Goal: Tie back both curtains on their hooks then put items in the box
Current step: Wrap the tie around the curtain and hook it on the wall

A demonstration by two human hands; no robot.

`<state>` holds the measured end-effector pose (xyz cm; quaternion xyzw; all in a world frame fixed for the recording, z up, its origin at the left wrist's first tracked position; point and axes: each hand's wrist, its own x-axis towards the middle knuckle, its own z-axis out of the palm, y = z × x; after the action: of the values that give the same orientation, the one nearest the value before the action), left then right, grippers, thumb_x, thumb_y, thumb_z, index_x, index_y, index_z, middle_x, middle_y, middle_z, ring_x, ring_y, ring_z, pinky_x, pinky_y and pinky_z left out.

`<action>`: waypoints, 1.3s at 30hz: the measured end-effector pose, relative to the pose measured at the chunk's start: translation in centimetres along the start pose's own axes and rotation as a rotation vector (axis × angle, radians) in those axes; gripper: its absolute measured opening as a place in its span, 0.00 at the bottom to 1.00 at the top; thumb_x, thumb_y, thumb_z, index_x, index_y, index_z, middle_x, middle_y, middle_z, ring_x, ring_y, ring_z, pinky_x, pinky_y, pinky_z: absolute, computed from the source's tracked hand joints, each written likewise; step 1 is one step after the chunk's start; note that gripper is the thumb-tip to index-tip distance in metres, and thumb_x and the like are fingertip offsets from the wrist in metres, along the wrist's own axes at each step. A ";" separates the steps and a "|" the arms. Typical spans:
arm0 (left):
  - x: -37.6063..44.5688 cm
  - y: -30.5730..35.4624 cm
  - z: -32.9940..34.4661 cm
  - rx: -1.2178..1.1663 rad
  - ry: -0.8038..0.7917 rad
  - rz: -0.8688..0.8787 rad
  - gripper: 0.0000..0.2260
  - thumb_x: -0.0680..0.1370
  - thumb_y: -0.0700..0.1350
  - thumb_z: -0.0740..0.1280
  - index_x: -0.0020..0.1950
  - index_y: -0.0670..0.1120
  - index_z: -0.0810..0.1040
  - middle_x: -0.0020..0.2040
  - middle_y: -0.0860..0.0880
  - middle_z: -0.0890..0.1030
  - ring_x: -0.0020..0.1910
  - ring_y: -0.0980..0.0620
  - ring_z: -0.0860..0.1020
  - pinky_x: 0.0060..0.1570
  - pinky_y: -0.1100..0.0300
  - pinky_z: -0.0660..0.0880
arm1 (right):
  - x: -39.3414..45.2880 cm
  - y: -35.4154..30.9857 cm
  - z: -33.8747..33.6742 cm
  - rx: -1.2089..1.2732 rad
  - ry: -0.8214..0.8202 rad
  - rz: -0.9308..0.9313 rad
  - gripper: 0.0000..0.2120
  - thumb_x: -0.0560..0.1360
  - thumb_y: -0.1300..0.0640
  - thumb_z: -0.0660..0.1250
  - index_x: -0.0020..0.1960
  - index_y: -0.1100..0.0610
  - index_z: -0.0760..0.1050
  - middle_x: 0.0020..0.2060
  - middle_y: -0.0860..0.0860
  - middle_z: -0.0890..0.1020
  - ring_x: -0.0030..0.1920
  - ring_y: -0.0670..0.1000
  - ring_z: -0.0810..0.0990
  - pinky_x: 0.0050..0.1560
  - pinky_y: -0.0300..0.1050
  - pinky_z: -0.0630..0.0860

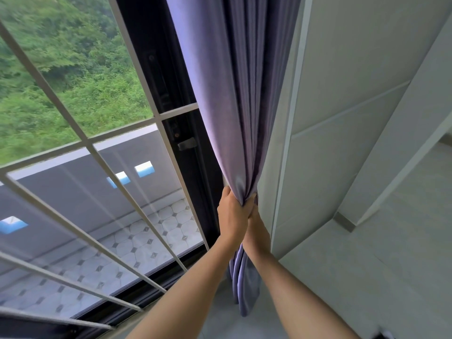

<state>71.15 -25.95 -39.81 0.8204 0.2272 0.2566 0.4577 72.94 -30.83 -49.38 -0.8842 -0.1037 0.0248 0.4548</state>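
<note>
Purple curtain (234,99) hangs bunched and near upright against the wall's edge (281,167), running above and below both hands. Left hand (231,214) and right hand (255,226), touching, clamp round its gathered waist; no hook or tieback shows.

the curtain (234,94) top is running off the frame, and the right hand (255,228) fingers are hiding behind the left hand (232,214).

Curtain (234,99) hanging between window frame (176,133) at left and wall panel (342,118) at right; left hand (231,216) and right hand (256,228) gripping it side by side.
</note>
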 end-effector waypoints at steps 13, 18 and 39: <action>2.1 -1.5 -0.2 0.053 -0.065 0.078 0.08 0.74 0.45 0.71 0.48 0.42 0.77 0.37 0.60 0.75 0.37 0.67 0.76 0.35 0.77 0.69 | 0.5 0.5 -0.4 -0.194 -0.034 -0.039 0.19 0.81 0.44 0.46 0.64 0.51 0.67 0.53 0.53 0.79 0.51 0.56 0.79 0.50 0.53 0.77; 2.9 -2.1 -0.5 0.076 -0.101 0.022 0.10 0.71 0.47 0.74 0.48 0.44 0.79 0.38 0.56 0.79 0.37 0.61 0.77 0.34 0.73 0.71 | 0.3 0.4 0.3 -0.139 0.001 -0.068 0.22 0.78 0.39 0.40 0.65 0.45 0.63 0.56 0.51 0.77 0.53 0.57 0.78 0.51 0.57 0.77; 3.3 -1.9 0.3 0.119 0.000 -0.052 0.06 0.73 0.41 0.70 0.41 0.45 0.73 0.32 0.55 0.74 0.32 0.59 0.73 0.32 0.75 0.70 | 6.9 2.9 -1.5 0.299 -0.010 0.225 0.30 0.72 0.68 0.62 0.73 0.58 0.60 0.70 0.54 0.68 0.68 0.52 0.69 0.68 0.41 0.67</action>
<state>73.56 -23.20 -40.92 0.8398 0.2635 0.2307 0.4148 80.31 -32.23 -50.55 -0.8127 -0.0014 0.0951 0.5748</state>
